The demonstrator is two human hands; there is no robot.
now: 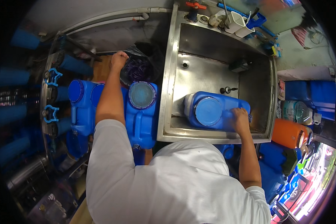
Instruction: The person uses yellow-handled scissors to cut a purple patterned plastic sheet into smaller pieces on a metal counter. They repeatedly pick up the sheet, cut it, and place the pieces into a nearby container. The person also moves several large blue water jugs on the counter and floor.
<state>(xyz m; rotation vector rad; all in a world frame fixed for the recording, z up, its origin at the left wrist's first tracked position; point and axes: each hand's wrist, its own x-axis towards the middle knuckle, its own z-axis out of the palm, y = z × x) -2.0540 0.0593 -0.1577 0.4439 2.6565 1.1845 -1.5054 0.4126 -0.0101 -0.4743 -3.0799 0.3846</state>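
Note:
A blue plastic water jug (229, 105) with a wide round cap lies in the stainless steel sink (204, 74). My right hand (241, 119) is closed around its handle, slightly blurred. On the other side, my left hand (119, 60) reaches forward with its fingers curled at the rim of a black plastic bag (154, 60). Purple plastic strips (137, 70) fill the bag's mouth. Whether the fingers pinch the bag or something small cannot be seen. Beneath and beside my left forearm stand several blue jugs, one with a greyish-blue cap (142, 95) and another with a blue cap (76, 91).
An orange-handled valve (196, 5) and white plastic holders (235, 21) line the sink's back ledge. A black submersible pump (240, 65) sits inside the sink. Orange jugs (287, 133) stand to the right. A metal rack (46, 112) with blue clips rises at left.

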